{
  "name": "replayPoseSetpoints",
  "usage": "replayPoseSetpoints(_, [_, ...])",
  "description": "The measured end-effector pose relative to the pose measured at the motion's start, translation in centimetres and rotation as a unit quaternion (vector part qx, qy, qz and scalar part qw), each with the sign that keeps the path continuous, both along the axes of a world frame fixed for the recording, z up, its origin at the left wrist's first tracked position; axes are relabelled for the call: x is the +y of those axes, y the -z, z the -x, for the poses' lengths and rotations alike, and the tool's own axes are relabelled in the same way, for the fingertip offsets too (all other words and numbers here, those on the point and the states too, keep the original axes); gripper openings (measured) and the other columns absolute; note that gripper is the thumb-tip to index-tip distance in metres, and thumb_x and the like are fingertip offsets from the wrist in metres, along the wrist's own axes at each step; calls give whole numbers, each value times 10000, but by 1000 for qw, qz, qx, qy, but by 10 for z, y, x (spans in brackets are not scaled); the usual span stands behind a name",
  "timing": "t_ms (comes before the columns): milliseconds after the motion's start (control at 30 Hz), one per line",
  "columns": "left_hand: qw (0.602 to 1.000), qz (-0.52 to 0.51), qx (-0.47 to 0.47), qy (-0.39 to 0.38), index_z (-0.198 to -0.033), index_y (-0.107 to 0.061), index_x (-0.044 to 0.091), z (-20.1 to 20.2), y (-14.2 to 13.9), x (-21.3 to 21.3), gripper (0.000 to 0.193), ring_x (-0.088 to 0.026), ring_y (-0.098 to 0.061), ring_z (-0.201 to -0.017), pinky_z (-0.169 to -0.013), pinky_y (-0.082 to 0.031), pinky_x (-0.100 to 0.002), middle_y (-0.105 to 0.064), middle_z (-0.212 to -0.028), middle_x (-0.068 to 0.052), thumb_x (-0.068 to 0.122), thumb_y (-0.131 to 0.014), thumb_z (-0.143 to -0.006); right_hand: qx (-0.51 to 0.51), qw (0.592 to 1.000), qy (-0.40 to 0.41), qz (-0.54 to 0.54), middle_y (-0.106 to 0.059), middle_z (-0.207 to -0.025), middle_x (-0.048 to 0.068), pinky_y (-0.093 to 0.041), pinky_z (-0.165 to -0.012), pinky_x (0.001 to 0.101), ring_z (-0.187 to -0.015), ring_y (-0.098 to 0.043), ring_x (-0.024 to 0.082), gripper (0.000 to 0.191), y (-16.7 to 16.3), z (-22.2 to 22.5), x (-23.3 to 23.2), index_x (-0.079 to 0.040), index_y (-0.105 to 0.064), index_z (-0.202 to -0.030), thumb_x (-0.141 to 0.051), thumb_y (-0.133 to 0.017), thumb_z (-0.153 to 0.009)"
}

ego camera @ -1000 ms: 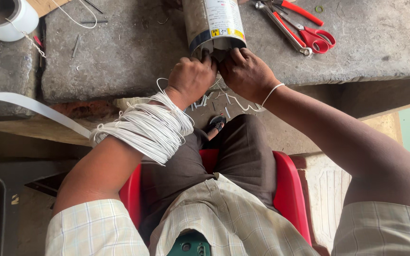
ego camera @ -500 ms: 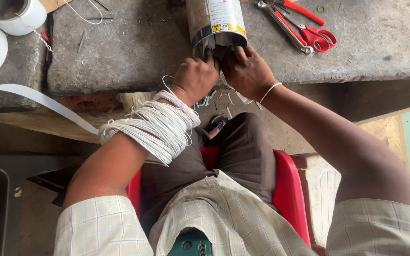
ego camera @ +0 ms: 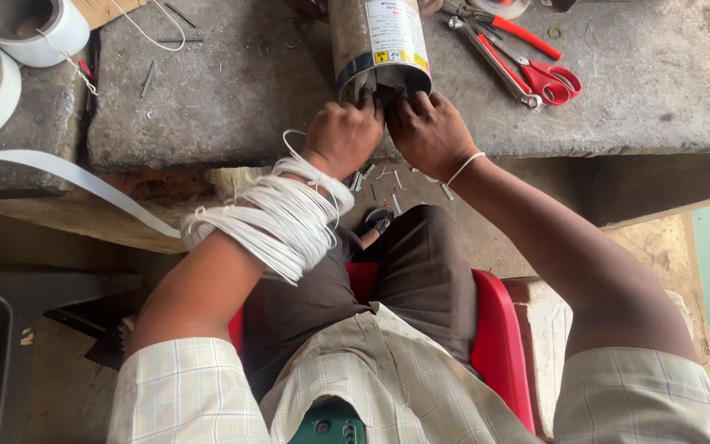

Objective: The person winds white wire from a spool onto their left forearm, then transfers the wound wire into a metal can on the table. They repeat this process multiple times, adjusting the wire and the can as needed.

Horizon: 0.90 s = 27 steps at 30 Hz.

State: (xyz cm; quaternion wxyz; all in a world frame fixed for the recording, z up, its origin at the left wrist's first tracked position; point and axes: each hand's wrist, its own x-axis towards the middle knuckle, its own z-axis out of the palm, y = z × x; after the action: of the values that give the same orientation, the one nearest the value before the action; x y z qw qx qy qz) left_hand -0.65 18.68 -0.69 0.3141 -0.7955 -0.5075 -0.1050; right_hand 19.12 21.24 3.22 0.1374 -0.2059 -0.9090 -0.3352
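**Both my hands at the mouth of one metal cylinder**

From the head camera, looking down: I have one metal cylinder (ego camera: 378, 45) lying on the grey stone bench (ego camera: 232, 99), its open end pointing toward me at the bench's front edge. My two hands meet at that opening. My left hand (ego camera: 343, 136) is curled, fingers bunched together and hooked onto the cylinder's rim; my right hand (ego camera: 429, 131) sits just beside it, touching it, fingers pressed together and tucked into the same opening. What the fingertips pinch inside is hidden, so I cannot tell.

One thick coil of white wire (ego camera: 277, 218) is looped around my left forearm, with a loose strand running up toward the wrist. One thin white band (ego camera: 463, 167) circles my right wrist.

On the bench to the right of the cylinder lie two red-handled tools: one pair of scissors (ego camera: 548, 78) and one pair of pliers (ego camera: 495, 37), crossing each other. At the far left stands one white roll (ego camera: 33, 29), and one wide white strip (ego camera: 67, 177) hangs down past the bench edge. I sit on one red chair (ego camera: 499, 345).
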Motion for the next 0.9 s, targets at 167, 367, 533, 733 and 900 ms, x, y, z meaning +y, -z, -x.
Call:
replayPoseSetpoints(167, [997,-26,-72,-22,-978,-770,94,-5,7,4,210,-244,-742,-601,-511,-580,-363,-772,-990,-125,197,-680,-818,37,999,-13,-7,-675,-1110,40,-509,-722,329,-925,-603,203,208,2,3,8,-143,-762,-1027,-197,-670,-848])
replayPoseSetpoints(367, [992,34,-119,-27,-848,-756,104,-12,4,14,93,-237,-756,-676,-577,-599,-366,-750,-907,-105,176,-698,-861,67,997,30,13,-647,-1147,29,-510,-725,336,-946,-600,207,328,7,5,8,-127,-754,-1158,-216,-652,-860])
replayPoseSetpoints(533, [995,-3,-103,15,-813,-747,110,-5,2,6,103,-230,-743,-642,-567,-588,-364,-753,-906,-79,196,-693,-830,66,997,20,33,-649,-1180,38,-503,-739,326,-955,-594,194,327,11,1,6,-99,-760,-1169,-195,-659,-873])
replayPoseSetpoints(733, [993,14,-121,-8,-753,-735,166,-14,5,14,93,-216,-749,-680,-578,-582,-394,-725,-811,-44,150,-702,-838,75,997,14,-8,-643,-1155,10,-487,-697,339,-957,-595,209,271,14,3,18,-164,-776,-1095,-217,-679,-848])
replayPoseSetpoints(900, [994,13,-107,-30,-758,-748,145,-15,4,18,88,-220,-749,-660,-553,-581,-361,-714,-785,-56,157,-697,-829,102,993,50,44,-669,-1203,41,-494,-670,352,-901,-631,217,210,22,7,19,-155,-778,-984,-197,-665,-811])
